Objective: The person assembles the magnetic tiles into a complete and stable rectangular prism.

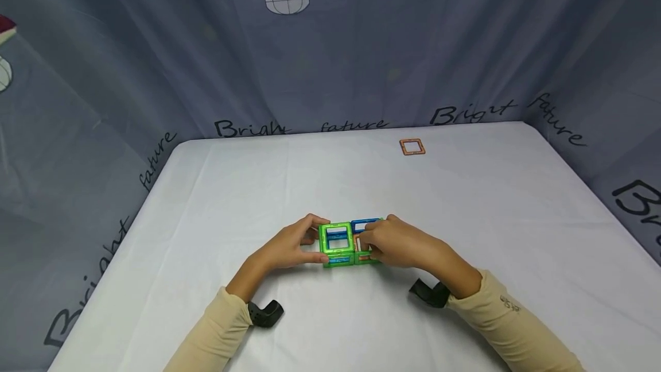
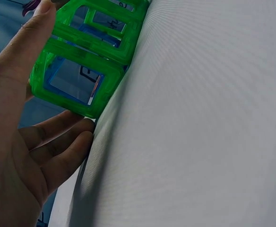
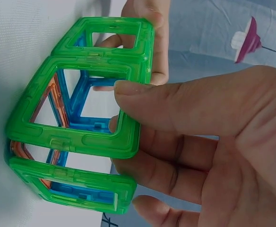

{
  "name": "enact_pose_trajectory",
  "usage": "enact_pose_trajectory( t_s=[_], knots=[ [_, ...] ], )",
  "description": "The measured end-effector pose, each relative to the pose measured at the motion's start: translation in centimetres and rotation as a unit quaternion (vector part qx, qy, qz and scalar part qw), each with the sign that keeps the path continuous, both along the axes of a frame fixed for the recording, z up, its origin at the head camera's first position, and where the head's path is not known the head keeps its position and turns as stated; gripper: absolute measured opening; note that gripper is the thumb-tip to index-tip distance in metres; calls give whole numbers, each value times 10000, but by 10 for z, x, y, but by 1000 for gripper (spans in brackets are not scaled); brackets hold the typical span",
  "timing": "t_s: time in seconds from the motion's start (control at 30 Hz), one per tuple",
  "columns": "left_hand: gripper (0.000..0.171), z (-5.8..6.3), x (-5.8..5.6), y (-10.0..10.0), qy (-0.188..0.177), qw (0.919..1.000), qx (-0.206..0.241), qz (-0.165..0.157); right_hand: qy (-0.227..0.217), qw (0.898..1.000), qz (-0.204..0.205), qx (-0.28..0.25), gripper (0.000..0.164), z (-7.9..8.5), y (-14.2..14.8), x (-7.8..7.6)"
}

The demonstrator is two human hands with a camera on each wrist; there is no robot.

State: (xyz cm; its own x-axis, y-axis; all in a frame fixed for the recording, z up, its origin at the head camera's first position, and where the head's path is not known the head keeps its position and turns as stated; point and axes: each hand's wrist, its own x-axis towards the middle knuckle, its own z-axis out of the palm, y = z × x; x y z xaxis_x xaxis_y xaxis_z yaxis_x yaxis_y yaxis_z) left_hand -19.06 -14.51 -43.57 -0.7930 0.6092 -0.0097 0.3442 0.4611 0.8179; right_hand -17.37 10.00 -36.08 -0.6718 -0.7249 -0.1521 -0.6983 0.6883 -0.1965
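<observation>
A block of magnetic frame tiles [image 1: 353,245], green and blue with some orange, stands on the white table in the head view. My left hand [image 1: 286,245] grips its left end, thumb at the near side and fingers at the far side. My right hand [image 1: 397,243] pinches a tile at the right part. In the right wrist view, its thumb presses on a green square tile [image 3: 76,143], while other fingers reach behind that tile. Blue and orange tiles show through the openings. The left wrist view shows green tiles [image 2: 90,42] beside the left thumb; the lower fingers lie near the table.
Toward the far edge of the white table [image 1: 248,188] lies a single orange square tile [image 1: 412,153]. Grey curtains [image 1: 361,62] with printed lamps and writing surround the table. Black devices [image 1: 265,316] sit on both wrists.
</observation>
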Motion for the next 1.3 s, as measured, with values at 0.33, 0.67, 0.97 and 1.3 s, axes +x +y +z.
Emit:
enact_pose_trajectory(
  t_s=[0.33,0.67,0.97,1.3],
  knots=[
    [62,0,0,-2,90,9999,-102,-7,-106,9996,183,-212,8,2,4,-4],
    [63,2,-1,-4,107,9999,-76,10,-483,9962,-7,-730,17,9,14,-16],
    [64,-1,-2,-3,114,9999,-109,-3,-450,9903,-699,-1113,31,19,46,-78],
    [62,-2,-2,-4,87,10000,-26,-36,-285,9906,-1198,-603,45,22,63,-139]
  ],
)
